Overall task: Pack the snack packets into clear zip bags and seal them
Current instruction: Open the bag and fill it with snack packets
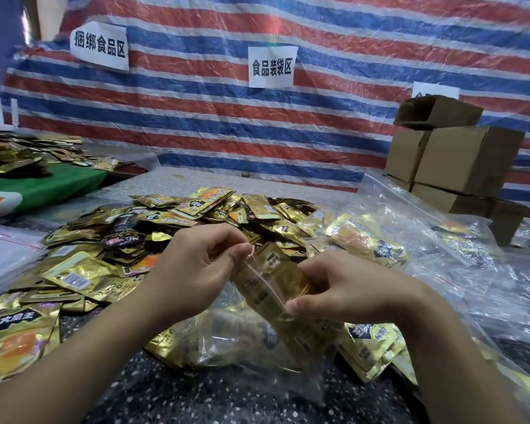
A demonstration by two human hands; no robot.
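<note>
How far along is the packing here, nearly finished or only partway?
Partway, I'd judge. Done: filled clear bags lie heaped at the right. In hand: the left hand pinches the mouth of a clear zip bag while the right hand grips the gold packets inside it; it looks not yet sealed. Left: a big pile of loose snack packets covers the table.

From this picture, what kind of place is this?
Probably a small makeshift food-packing workshop. A big heap of gold snack packets covers the table, paper signs mark work zones on a striped tarp wall, and cardboard boxes are stacked at the right.
</note>
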